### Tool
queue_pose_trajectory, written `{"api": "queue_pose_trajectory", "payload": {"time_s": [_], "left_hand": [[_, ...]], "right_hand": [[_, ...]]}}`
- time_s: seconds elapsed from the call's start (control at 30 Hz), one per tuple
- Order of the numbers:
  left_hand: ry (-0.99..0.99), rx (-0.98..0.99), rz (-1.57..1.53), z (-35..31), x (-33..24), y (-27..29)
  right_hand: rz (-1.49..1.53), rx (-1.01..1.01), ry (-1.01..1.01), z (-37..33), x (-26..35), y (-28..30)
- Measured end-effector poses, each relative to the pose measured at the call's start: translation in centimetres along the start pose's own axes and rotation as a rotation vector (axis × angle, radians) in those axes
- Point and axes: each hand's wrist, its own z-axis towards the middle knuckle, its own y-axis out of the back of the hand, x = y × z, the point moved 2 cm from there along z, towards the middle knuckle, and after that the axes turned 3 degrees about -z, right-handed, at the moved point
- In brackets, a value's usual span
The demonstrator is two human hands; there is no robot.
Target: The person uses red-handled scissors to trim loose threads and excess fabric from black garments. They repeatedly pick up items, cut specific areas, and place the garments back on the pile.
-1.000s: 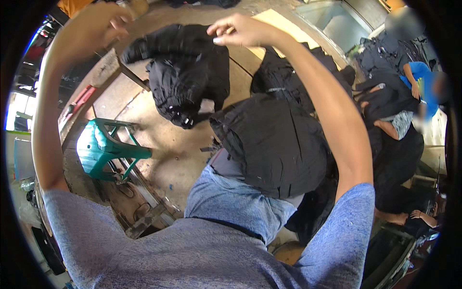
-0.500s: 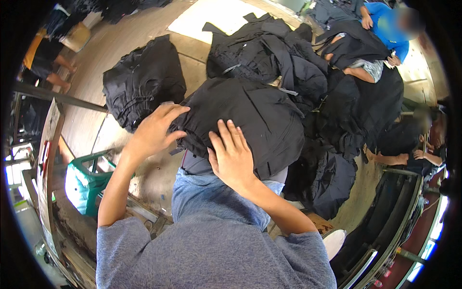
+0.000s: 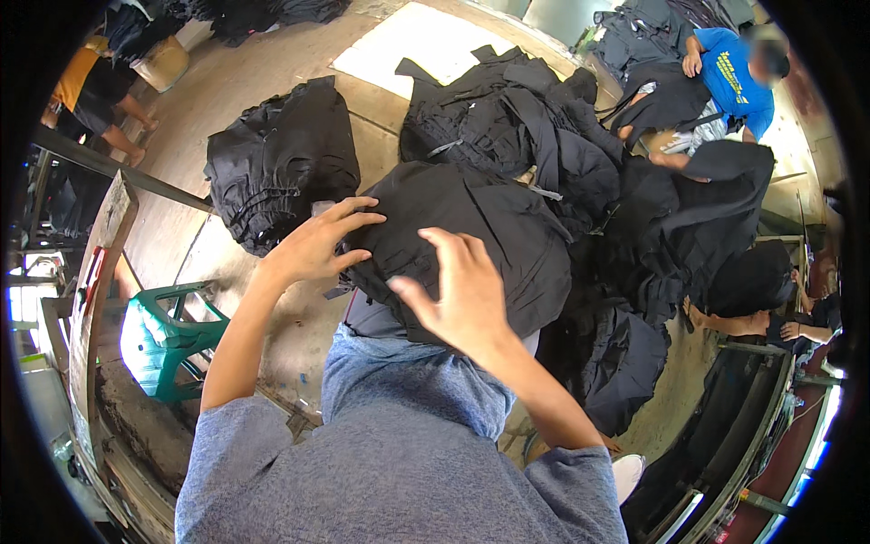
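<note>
Biggest first: tan floor [image 3: 227,82], worn, runs under everything. Heap of black clothes [image 3: 498,104], loose and crumpled, spreads ahead of the person and down the right side. Grey-blue shirt [image 3: 390,462] on the person fills the bottom middle. Black bundle [image 3: 530,249], rounded, creased, lies on the lap over blue shorts [image 3: 408,376]; its far side overlaps the heap in this view. Stack of black clothes [image 3: 285,159], with gathered, ruffled near edge, sits on the floor left of the bundle, just beside it. Co-worker in a blue shirt [image 3: 734,77], upper right, seated, dark cloth across the legs. Co-worker in an orange top [image 3: 72,82], upper left, partly cut off by the rim. Pale sheet [image 3: 390,54], flat on the floor behind the heap. Green stool [image 3: 159,344], plastic, left, near a wooden beam [image 3: 104,236]. Yellowish bucket [image 3: 163,65] at the upper left. Right hand [image 3: 462,295]: over the near part of the bundle, fingers loosely bent, thumb stuck out, nothing gripped; contact, cannot tell. Left hand [image 3: 326,240]: at the bundle's left edge, fingers spread, thumb apart, no pinch seen. Small pale strip [image 3: 546,193] at the bundle's far edge
</note>
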Motion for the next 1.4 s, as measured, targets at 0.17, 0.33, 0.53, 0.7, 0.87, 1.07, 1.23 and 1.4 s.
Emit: {"api": "queue_pose_trajectory", "payload": {"time_s": [0.17, 0.33, 0.53, 0.7, 0.87, 1.07, 1.23, 1.4], "left_hand": [[-0.021, -0.015, 0.032, -0.5, 0.4, -0.3], [-0.012, -0.072, -0.056, -1.2, 0.6, -0.2], [0.066, -0.290, -0.105, 0.5, -3.1, -1.4], [-0.007, -0.518, 0.098, 3.1, -5.0, -0.7], [-0.164, -0.555, 0.160, 4.9, -5.1, 2.2], [-0.171, -0.358, 0.057, 6.8, -6.0, 6.1], [-0.058, -0.255, -0.342, 7.5, -5.9, 7.9], [-0.068, -0.250, -0.295, 7.7, -6.1, 7.6]], "right_hand": [[-0.363, 0.088, 0.177, -1.0, -0.3, -5.3], [-0.288, 0.038, 0.244, -1.2, -1.5, -2.9], [0.011, -0.019, -0.044, 2.0, -0.4, 4.3], [0.143, -0.271, -0.107, 5.1, -0.1, 7.9], [0.230, -0.350, -0.113, 7.5, -1.2, 10.7], [0.230, -0.307, -0.148, 8.8, -2.3, 12.7], [0.221, -0.296, -0.132, 8.6, -2.6, 12.6], [0.205, -0.277, -0.124, 7.9, -3.3, 13.0]]}}
